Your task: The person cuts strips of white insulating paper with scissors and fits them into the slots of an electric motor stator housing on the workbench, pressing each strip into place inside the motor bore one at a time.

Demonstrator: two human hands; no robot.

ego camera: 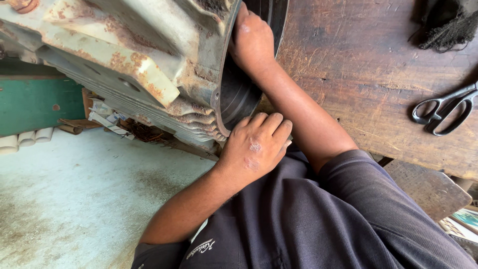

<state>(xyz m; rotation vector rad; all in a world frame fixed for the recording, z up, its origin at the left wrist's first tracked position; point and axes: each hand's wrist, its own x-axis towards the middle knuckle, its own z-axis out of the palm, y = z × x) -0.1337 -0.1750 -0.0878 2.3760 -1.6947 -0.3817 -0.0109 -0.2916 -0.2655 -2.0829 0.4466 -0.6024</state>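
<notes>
Looking down from my head camera, I see my two hands on a big rusty motor housing [129, 65], cream coloured with cooling fins, which fills the upper left of the frame and lies at the edge of a worn wooden workbench [358, 89]. My left hand [256, 144], in the centre of the frame, is curled over the lower rim of the housing's round open end, fingers bent and pressing on the metal edge. My right hand [251, 40], at the top centre, reaches to the upper part of the same rim; its fingers go behind the edge, so I cannot tell if it is clenched or only resting there. Between both hands there is the dark grey end cover [239, 94] of the housing. At the right edge of the frame black scissors [445, 112] lie on the bench, well apart from my hands, and a dark cloth [445, 22] lies in the upper right corner. In the lower left is a pale concrete floor [74, 194].
</notes>
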